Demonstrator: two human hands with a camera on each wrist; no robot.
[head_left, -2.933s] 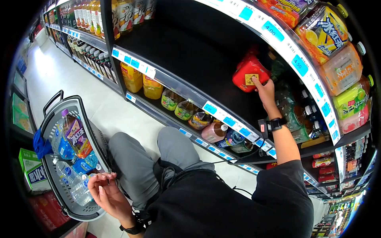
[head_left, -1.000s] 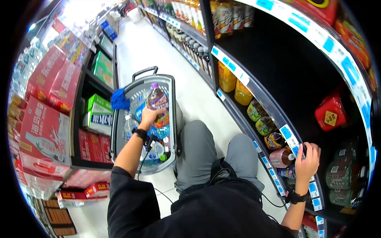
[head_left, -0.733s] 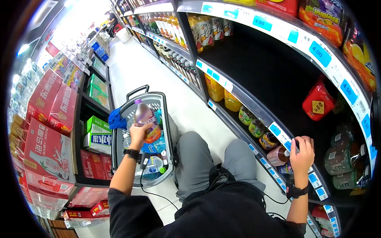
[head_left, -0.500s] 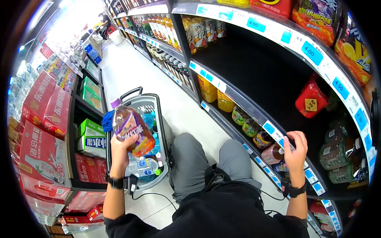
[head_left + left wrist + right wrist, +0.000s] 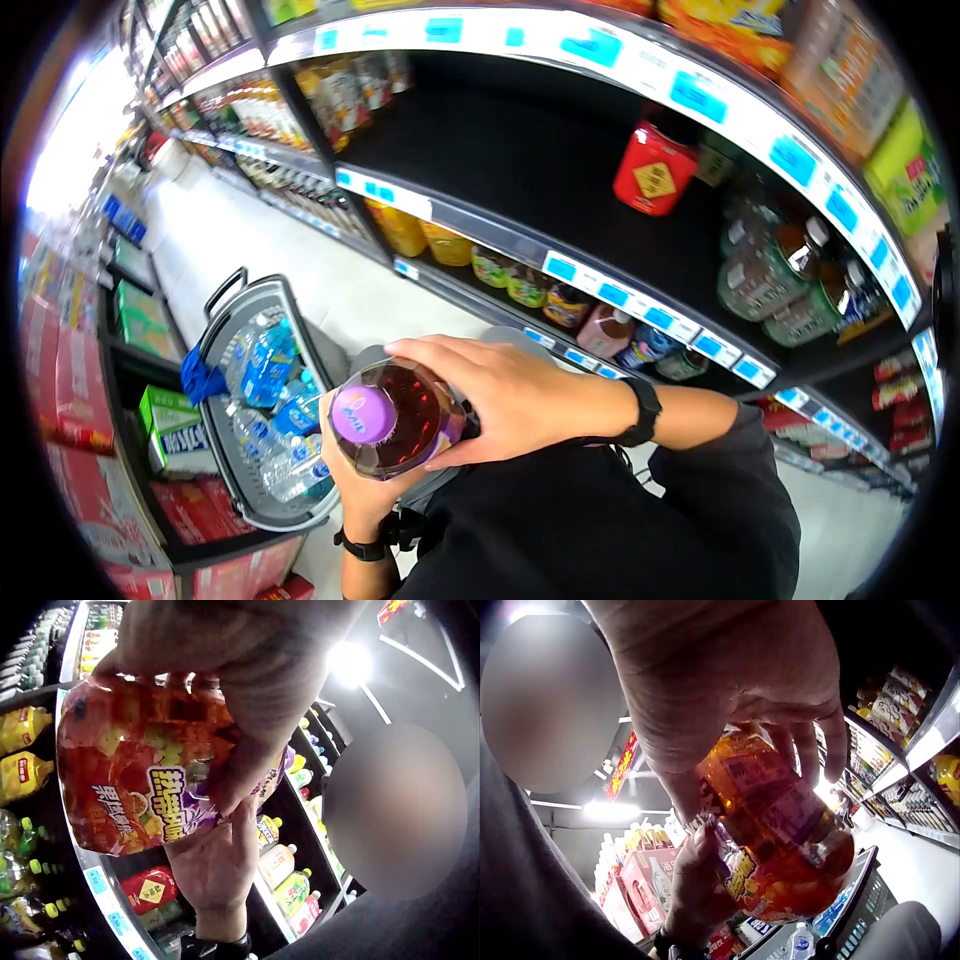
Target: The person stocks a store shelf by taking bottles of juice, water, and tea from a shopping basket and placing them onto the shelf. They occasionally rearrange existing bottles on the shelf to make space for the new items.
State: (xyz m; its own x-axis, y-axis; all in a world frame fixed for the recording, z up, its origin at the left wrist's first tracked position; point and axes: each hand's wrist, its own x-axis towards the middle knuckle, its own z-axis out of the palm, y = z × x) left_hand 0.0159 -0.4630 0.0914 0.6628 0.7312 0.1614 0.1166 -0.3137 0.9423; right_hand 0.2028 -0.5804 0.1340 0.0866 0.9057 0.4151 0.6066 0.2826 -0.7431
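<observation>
Clasping a purple-capped drink bottle [image 5: 402, 420], the left grip [image 5: 362, 488] and right grip [image 5: 510, 390] curl around it, just right of a gray basket [image 5: 285, 518] in the head view. Clear bottles [image 5: 256, 434] lie inside it; a blue cloth [image 5: 202, 378] hangs at its left rim, and a red container [image 5: 655, 180] stands on a shelf [image 5: 530, 150] well to its right.

Left hand [image 5: 362, 494], right hand [image 5: 520, 395], both curled

Probably plastic bottle [image 5: 135, 769] in left hand [image 5: 244, 682]
</observation>
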